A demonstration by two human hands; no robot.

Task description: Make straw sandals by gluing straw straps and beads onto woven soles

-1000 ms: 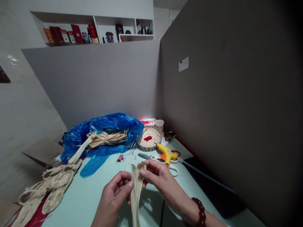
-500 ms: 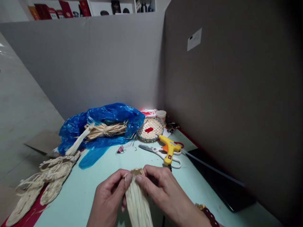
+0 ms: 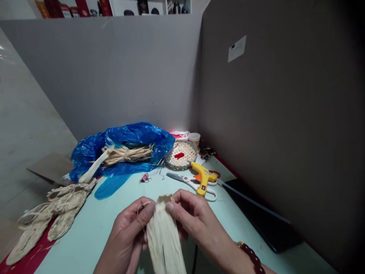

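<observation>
A pale, wrinkled strip that looks like dried corn husk (image 3: 165,238) hangs toward me, its short top edge facing away. My left hand (image 3: 131,226) pinches its left side near the top, and a thin thread-like fibre loops by that thumb and forefinger. On the opposite side my right hand (image 3: 194,220) grips the strip between thumb and fingers. A slit shows lower down in the strip. Beyond my hands lie a yellow glue gun (image 3: 203,178) and white-handled scissors (image 3: 192,184), the gun partly covering the scissors.
A blue plastic bag (image 3: 137,133) holds a bundle of dried husks (image 3: 128,155). Woven sandals (image 3: 65,209) lie at the left edge. A round woven basket (image 3: 185,150) with a red piece stands near a cup (image 3: 194,137). A black flat device (image 3: 265,217) lies right, beside the grey partition (image 3: 270,114).
Both hands have risen slightly with the husk strip. The strip now looks spread wider, with a slit visible, and a thin fibre shows at my left fingers. The view has shifted a little.
</observation>
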